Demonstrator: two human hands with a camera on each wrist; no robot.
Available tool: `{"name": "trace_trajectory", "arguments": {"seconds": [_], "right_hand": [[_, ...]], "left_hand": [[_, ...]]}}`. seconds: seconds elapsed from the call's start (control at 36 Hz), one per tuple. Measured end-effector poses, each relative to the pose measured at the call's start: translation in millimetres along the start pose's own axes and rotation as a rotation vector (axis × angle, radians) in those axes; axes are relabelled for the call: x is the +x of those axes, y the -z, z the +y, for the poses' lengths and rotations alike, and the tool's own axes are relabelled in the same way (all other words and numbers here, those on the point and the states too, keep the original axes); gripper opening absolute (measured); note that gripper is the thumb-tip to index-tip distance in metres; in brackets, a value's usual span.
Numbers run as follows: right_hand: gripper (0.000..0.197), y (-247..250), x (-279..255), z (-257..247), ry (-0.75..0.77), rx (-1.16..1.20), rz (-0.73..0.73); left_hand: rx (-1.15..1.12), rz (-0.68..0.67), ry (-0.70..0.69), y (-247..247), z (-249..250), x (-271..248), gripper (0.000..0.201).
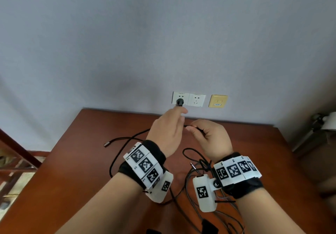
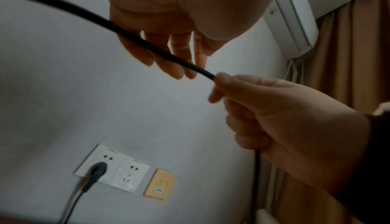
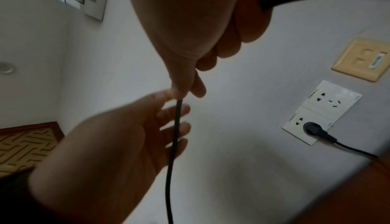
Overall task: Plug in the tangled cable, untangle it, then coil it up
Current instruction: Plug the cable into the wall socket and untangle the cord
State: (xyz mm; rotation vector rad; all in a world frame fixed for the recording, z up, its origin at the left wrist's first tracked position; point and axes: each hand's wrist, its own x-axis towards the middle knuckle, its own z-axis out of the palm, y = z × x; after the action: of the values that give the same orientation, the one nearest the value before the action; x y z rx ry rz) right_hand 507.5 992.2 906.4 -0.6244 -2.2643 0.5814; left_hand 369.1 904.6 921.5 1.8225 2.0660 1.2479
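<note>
The black cable's plug (image 1: 180, 102) sits in the left white wall socket (image 1: 179, 97). From there the cable (image 1: 127, 141) runs down onto the brown table (image 1: 81, 170) in loose loops, and its free end (image 1: 106, 144) lies at the left. My right hand (image 1: 200, 130) pinches a stretch of cable (image 2: 126, 31) between thumb and forefinger, with the other fingers curled round it. My left hand (image 1: 174, 122) is just to the left with straight, spread fingers (image 3: 175, 124). The cable (image 3: 175, 136) passes across them. I cannot tell whether it touches them.
A yellow wall plate (image 1: 218, 101) sits right of the double socket. Thin wires (image 1: 198, 162) from the wrist devices lie on the table under my right wrist. An air conditioner (image 2: 293, 19) and brown curtain (image 2: 348, 44) are to the right. A wooden frame (image 1: 18, 152) stands at the left.
</note>
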Motion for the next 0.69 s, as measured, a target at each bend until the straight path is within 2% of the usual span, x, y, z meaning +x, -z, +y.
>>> {"name": "trace_trajectory", "arguments": {"seconds": [0.08, 0.19, 0.36, 0.5, 0.69], "right_hand": [[0.036, 0.1, -1.2, -3.5, 0.010, -0.011, -0.005], [0.030, 6.0, -2.5, -4.8, 0.014, 0.015, -0.030], [0.032, 14.0, -2.1, 0.3, 0.004, 0.054, -0.085], [0.040, 17.3, -1.8, -0.8, -0.002, 0.115, -0.114], [0.033, 19.9, -1.4, 2.0, 0.001, 0.136, -0.149]], "left_hand": [[-0.007, -0.047, 0.007, -8.0, 13.0, -2.5, 0.031], [-0.049, 0.003, 0.033, -14.4, 15.3, -8.4, 0.038], [0.003, -0.042, -0.073, -8.7, 8.1, -11.7, 0.018], [0.051, -0.035, -0.099, 0.6, -8.0, -10.6, 0.037], [0.076, -0.039, -0.139, 14.4, -22.5, -12.7, 0.025]]}}
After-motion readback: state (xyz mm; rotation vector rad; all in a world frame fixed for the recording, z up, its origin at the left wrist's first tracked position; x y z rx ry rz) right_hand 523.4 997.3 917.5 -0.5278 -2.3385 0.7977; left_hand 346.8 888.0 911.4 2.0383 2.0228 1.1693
